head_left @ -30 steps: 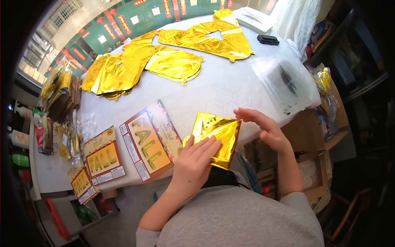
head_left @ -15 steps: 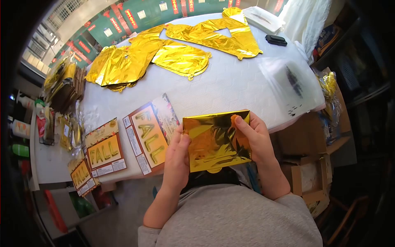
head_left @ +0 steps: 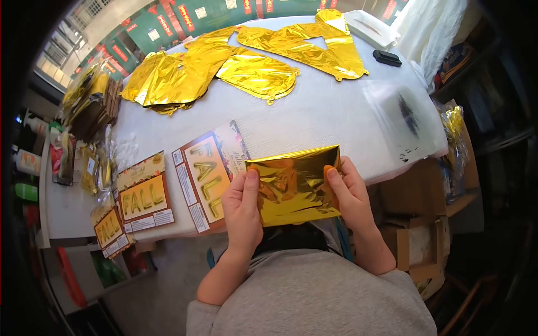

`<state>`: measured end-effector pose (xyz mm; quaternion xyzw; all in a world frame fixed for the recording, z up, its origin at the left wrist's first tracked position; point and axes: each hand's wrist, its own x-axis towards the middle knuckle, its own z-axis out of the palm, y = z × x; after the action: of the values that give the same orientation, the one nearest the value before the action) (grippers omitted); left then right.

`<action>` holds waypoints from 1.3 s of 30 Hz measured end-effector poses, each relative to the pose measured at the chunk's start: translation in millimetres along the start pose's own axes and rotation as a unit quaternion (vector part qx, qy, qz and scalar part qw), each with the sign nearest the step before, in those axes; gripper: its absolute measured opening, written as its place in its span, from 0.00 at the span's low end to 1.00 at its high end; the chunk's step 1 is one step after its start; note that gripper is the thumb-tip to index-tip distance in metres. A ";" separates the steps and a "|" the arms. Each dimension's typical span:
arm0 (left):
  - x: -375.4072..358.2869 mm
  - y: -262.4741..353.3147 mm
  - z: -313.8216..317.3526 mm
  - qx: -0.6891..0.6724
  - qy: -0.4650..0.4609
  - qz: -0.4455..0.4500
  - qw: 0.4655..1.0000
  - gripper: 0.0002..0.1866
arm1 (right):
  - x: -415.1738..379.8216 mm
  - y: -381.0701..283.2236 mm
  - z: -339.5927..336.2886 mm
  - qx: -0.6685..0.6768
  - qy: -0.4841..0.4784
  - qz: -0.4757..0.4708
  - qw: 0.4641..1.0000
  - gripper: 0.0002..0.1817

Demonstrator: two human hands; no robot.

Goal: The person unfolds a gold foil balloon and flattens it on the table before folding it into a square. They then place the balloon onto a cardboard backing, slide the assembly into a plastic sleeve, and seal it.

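Between my hands is a folded gold foil balloon [head_left: 294, 190], flattened into a shiny rectangle just off the table's near edge. My left hand [head_left: 245, 204] grips its left side, thumb on the front face. On the right side, my right hand [head_left: 352, 193] pinches it the same way, fingers behind. Left of it lies a large printed FALL package [head_left: 203, 179], close by my left hand. Two more packages, a middle FALL card [head_left: 147, 196] and a smaller FALL card [head_left: 110, 232], overlap farther left. Flat gold foil letter balloons [head_left: 196, 70] spread over the far side of the table.
The white-covered table [head_left: 319, 115] carries a clear plastic bag [head_left: 400, 120], a black object [head_left: 386, 57] and a white tray [head_left: 371, 29]. Bundled foil packs [head_left: 92, 106] are piled at left. Cardboard boxes [head_left: 420, 241] stand low on the right.
The foil balloon has become shorter, its lower edge folded up and its bottom tab out of sight. My left thumb now presses its front. The view has shifted slightly.
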<state>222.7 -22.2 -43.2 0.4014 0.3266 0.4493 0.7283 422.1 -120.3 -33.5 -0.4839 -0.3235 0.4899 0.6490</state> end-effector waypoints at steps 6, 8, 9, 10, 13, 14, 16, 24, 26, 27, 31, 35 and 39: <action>-15.6 17.2 8.3 0.246 -0.011 0.058 0.967 0.20 | -3.5 -4.5 -24.5 0.007 0.051 -0.011 0.999 0.12; -24.2 48.3 1.7 0.507 -0.038 0.178 0.842 0.24 | -3.9 -14.3 -39.2 -0.025 0.131 -0.048 0.990 0.11; -26.9 58.6 -5.8 0.721 -0.067 0.274 0.632 0.30 | -5.8 -17.6 -53.0 -0.019 0.143 -0.062 0.988 0.11; -28.5 56.0 -16.3 0.722 -0.061 0.274 0.632 0.30 | -9.5 -20.4 -67.5 -0.011 0.156 -0.075 0.985 0.10; -38.5 46.9 -39.5 0.730 -0.048 0.234 0.641 0.32 | -19.7 -28.1 -103.0 0.000 0.184 -0.100 0.978 0.14; -44.9 53.0 -40.5 0.706 -0.097 0.236 0.661 0.30 | -23.6 -28.6 -114.6 -0.012 0.206 -0.090 0.974 0.16; -55.1 69.5 -37.2 0.682 -0.140 0.236 0.678 0.29 | -28.3 -31.3 -126.4 -0.007 0.211 -0.118 0.970 0.18; -20.5 69.0 -19.2 0.300 0.007 0.159 0.941 0.30 | -34.9 -38.6 -132.3 0.021 0.267 -0.141 0.953 0.19; 3.9 42.3 -30.5 0.372 0.026 0.090 0.923 0.38 | -34.7 -37.4 -131.0 0.026 0.265 -0.143 0.953 0.19; 8.3 30.3 -35.6 0.372 0.028 0.092 0.923 0.38 | -34.5 -37.1 -128.5 0.027 0.262 -0.144 0.954 0.19; 10.1 28.0 -39.6 0.534 0.095 0.260 0.799 0.49 | -35.0 -34.9 -125.9 0.018 0.279 -0.125 0.952 0.19; 21.6 83.7 -71.0 0.687 0.080 0.280 0.666 0.27 | -28.8 -36.6 -114.7 0.018 0.312 -0.128 0.941 0.19; 113.6 154.4 -148.1 0.772 0.184 0.209 0.571 0.13 | -30.5 -34.7 -122.3 0.020 0.265 -0.126 0.956 0.20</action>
<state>81.8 167.4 10.5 0.7771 0.5838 0.2302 -0.0481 533.2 -189.1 -38.5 -0.5385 -0.1882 0.2641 0.7777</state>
